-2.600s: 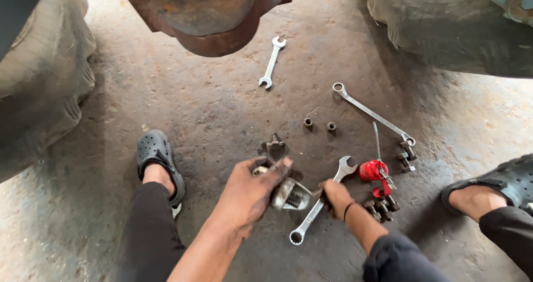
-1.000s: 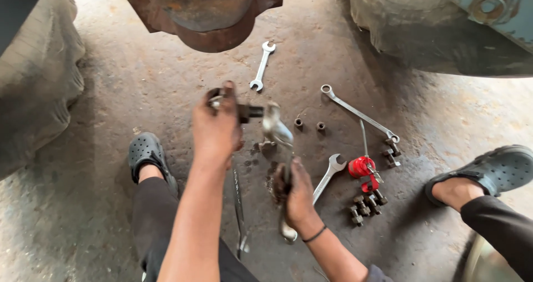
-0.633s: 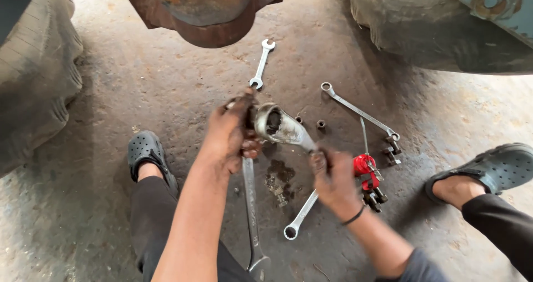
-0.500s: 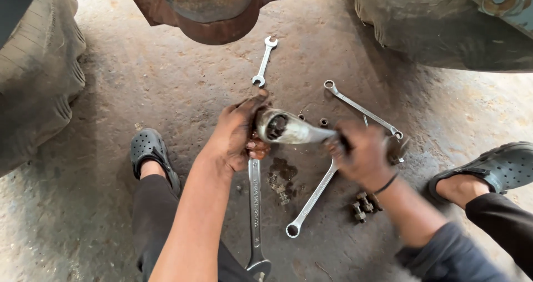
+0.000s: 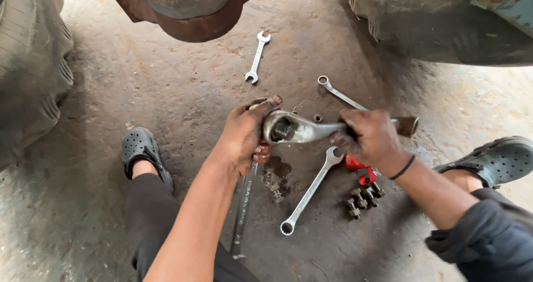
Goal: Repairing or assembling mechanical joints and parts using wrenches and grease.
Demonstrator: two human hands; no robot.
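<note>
My left hand (image 5: 244, 135) grips a long wrench (image 5: 242, 212) that hangs down toward my legs, and its fingers rest against the head of a greasy ratchet wrench (image 5: 297, 129). A bolt sits in that round head. My right hand (image 5: 369, 137) is closed around the ratchet's handle, whose dark end sticks out to the right. Both hands hold the tools above the ground between my feet.
On the oily concrete lie a combination wrench (image 5: 310, 191), a small open-end spanner (image 5: 256, 57), a long thin ring spanner (image 5: 340, 93), several bolts (image 5: 363, 197) and a red tool (image 5: 358, 168). A rusty hub (image 5: 189, 7) and tyres (image 5: 30, 65) stand ahead. Black clogs (image 5: 141, 151) flank the tools.
Both hands lifted the ratchet and long wrench off the ground. My right hand moved from the floor tools to the ratchet handle and swung it out to the right.
</note>
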